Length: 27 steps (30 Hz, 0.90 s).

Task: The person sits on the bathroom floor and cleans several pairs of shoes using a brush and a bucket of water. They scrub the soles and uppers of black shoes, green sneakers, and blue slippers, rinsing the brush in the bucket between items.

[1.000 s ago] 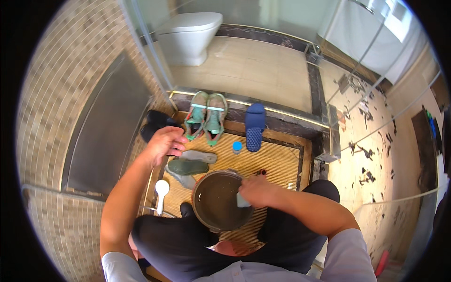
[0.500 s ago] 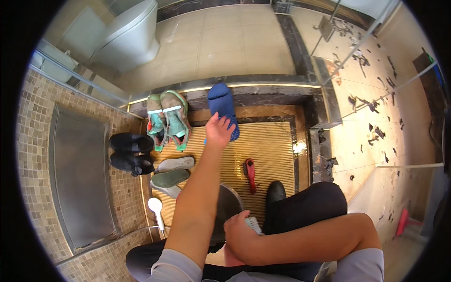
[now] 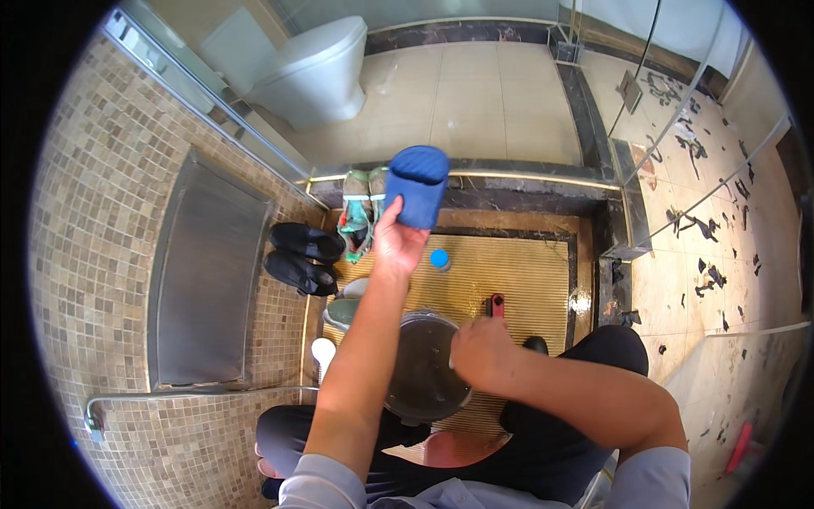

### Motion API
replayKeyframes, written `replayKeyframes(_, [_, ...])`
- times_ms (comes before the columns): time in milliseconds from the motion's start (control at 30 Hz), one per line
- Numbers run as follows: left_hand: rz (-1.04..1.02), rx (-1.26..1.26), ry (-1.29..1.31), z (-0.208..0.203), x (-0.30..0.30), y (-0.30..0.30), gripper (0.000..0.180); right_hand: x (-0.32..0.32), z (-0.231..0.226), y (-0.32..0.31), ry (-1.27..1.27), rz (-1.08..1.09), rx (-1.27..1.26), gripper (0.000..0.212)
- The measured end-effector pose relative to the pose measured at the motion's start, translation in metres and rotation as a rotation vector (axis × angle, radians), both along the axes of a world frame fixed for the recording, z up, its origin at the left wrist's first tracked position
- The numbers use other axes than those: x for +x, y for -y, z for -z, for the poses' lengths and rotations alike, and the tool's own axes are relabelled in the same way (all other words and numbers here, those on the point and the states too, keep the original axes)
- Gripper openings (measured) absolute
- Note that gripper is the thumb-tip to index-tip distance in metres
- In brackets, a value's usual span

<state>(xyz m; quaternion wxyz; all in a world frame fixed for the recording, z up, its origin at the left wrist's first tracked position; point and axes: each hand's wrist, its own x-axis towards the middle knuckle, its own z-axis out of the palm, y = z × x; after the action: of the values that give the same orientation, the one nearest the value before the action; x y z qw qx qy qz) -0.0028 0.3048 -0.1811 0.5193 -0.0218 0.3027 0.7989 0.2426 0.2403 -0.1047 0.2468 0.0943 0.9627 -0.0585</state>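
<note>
My left hand [image 3: 401,242] grips a blue slipper [image 3: 417,197], holding it up off the mat with its toe end away from me. Closed fingers on my right hand [image 3: 485,352] hang over the right rim of a dark round bucket [image 3: 424,403] of water between my legs. A scrub brush with white bristles showed in that hand half a second ago; its bristles are now hidden by the hand. Just beyond my right hand lies a red-handled brush [image 3: 498,303], partly covered. A blue-capped bottle [image 3: 439,259] stands on the ribbed mat [image 3: 543,271].
Left of the mat are black shoes [image 3: 301,271], green-and-grey sneakers [image 3: 356,229] by the ledge, and a green shoe [image 3: 341,312] partly behind my arm. A white shower head [image 3: 323,352] lies nearby. A dark stone ledge [image 3: 526,199] borders the far side; glass panels rise at right.
My left hand has taken hold of the blue slipper and lifted it off the mat, uncovering the blue-capped bottle. My right hand has moved up and right to the bucket's rim. The view has shifted.
</note>
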Motion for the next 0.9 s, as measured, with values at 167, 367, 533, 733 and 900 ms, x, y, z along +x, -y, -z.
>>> replayKeyframes(167, [-0.003, -0.054, -0.285, -0.079, -0.050, 0.080, 0.044, -0.007, -0.027, -0.044, -0.392, 0.489, -0.237, 0.046])
replayKeyframes(367, [0.050, -0.116, -0.559, -0.144, -0.038, 0.164, 0.034, -0.018, -0.045, -0.055, -0.753, 0.785, -0.180, 0.069])
replayKeyframes(533, [0.254, -0.041, -0.388, -0.130, -0.017, 0.181, 0.069, -0.041, -0.053, -0.025, -1.287, 0.448, -0.264, 0.071])
replayKeyframes(733, [0.361, -0.014, -0.354, -0.128, 0.025, 0.182, 0.095, -0.058, -0.050, 0.002, -1.181, 0.384, -0.078, 0.071])
replayKeyframes(900, [0.336, -0.031, -0.323, -0.131, 0.012, 0.185, 0.095, -0.058, -0.038, -0.025, -1.181, 0.562, -0.128, 0.075])
